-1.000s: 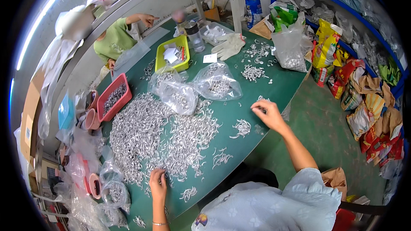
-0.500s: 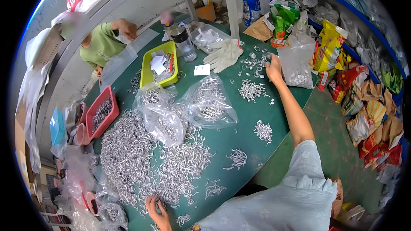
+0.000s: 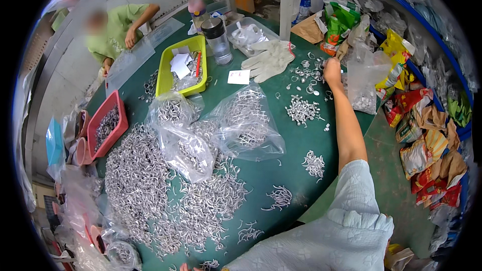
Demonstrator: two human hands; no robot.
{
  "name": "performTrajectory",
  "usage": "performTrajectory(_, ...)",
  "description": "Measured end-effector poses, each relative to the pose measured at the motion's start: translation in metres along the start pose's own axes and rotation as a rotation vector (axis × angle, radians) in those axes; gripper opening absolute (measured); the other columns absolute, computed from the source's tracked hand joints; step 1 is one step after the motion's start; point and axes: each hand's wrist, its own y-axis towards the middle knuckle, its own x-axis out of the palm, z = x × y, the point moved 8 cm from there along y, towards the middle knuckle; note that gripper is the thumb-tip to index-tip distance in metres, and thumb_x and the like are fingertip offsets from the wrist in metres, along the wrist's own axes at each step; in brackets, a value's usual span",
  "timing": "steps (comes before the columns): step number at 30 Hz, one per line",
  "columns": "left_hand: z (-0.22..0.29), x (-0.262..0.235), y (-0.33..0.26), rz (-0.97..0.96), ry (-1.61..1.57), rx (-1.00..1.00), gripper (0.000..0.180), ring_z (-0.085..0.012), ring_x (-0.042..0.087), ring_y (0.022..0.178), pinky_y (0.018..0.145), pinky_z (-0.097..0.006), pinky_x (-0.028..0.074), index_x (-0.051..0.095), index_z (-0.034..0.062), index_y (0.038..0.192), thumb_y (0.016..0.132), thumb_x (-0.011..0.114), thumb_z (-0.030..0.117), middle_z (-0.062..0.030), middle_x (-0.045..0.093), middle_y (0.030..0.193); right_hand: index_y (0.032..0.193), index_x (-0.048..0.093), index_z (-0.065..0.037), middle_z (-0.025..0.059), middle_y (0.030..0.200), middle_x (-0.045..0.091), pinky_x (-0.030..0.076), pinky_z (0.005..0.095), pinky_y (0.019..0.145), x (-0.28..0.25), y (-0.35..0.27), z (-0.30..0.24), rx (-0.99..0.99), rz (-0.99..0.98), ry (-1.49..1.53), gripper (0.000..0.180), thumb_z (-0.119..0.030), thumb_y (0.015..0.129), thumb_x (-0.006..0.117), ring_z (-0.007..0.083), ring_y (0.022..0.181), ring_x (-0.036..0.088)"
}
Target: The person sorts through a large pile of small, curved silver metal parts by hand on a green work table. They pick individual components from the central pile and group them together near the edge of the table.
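Note:
My right hand [image 3: 332, 73] reaches to the far right of the green table, its fingers curled closed at the edge of a scatter of shiny ring-like metal pieces [image 3: 310, 73]. Whatever the fingers hold is too small to make out. Just right of it stands a clear plastic bag [image 3: 363, 83] with small pale pieces at its bottom. A heap of small silvery metal parts [image 3: 302, 110] lies nearer to me. Only the fingertips of my left hand [image 3: 187, 267] show at the lower edge, below a large spread of curved metal pieces [image 3: 140, 180].
Clear bags of metal parts [image 3: 246, 125] lie mid-table, near a yellow-green basket [image 3: 163, 78], a red bin [image 3: 95, 138], a lidded bottle [image 3: 219, 45] and a white glove [image 3: 268, 61]. A person in green [image 3: 118, 30] sits across. Bags crowd a blue shelf [image 3: 427, 30] at right.
My left hand has drawn back toward the lower edge, mostly out of view. My right hand stays by the ring-like pieces, now closer to the clear bag. The person opposite has shifted their arm.

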Motion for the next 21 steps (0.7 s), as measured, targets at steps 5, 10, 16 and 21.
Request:
performTrajectory(5, -0.016, 0.007, -0.025, 0.097, -0.055, -0.197, 0.03, -0.037, 0.057, 0.1, 0.099, -0.053, 0.039, 0.063, -0.0042, 0.108, 0.088, 0.06, 0.018, -0.0216, 0.062, 0.104, 0.082, 0.067, 0.002, 0.0144, 0.078, 0.068, 0.051, 0.0387, 0.068, 0.009, 0.012, 0.034, 0.197, -0.181, 0.474, 0.015, -0.013, 0.083, 0.068, 0.0259, 0.072, 0.065)
performTrajectory(10, -0.012, 0.01, -0.034, 0.276, -0.123, -0.263, 0.027, -0.0361, 0.056, 0.089, 0.089, -0.052, 0.042, 0.063, -0.0059, 0.099, 0.089, 0.059, 0.019, -0.022, 0.06, 0.095, 0.08, 0.067, 0.001, 0.022, 0.076, 0.067, 0.051, 0.0413, 0.07, 0.005, 0.0, 0.004, -0.002, -0.159, 0.186, 0.009, -0.007, 0.08, 0.063, 0.0343, 0.076, 0.067)
performTrajectory(16, 0.004, 0.013, -0.02, 0.275, -0.061, -0.155, 0.021, -0.0365, 0.055, 0.081, 0.081, -0.05, 0.043, 0.063, -0.0056, 0.092, 0.089, 0.058, 0.015, -0.0217, 0.058, 0.089, 0.084, 0.07, 0.001, 0.0183, 0.094, 0.067, 0.051, 0.0436, 0.081, 0.012, 0.016, -0.001, -0.218, -0.028, 0.048, 0.012, -0.009, 0.078, 0.072, 0.0362, 0.091, 0.064)
performTrajectory(21, -0.016, 0.009, -0.03, 0.081, 0.118, 0.017, 0.02, -0.0361, 0.057, 0.082, 0.076, -0.045, 0.049, 0.063, -0.0015, 0.099, 0.081, 0.062, 0.007, -0.0204, 0.058, 0.095, 0.09, 0.07, 0.002, 0.0132, 0.089, 0.067, 0.049, 0.0388, 0.081, 0.015, 0.008, -0.008, -0.253, -0.037, -0.127, 0.018, -0.013, 0.081, 0.073, 0.0295, 0.091, 0.063)
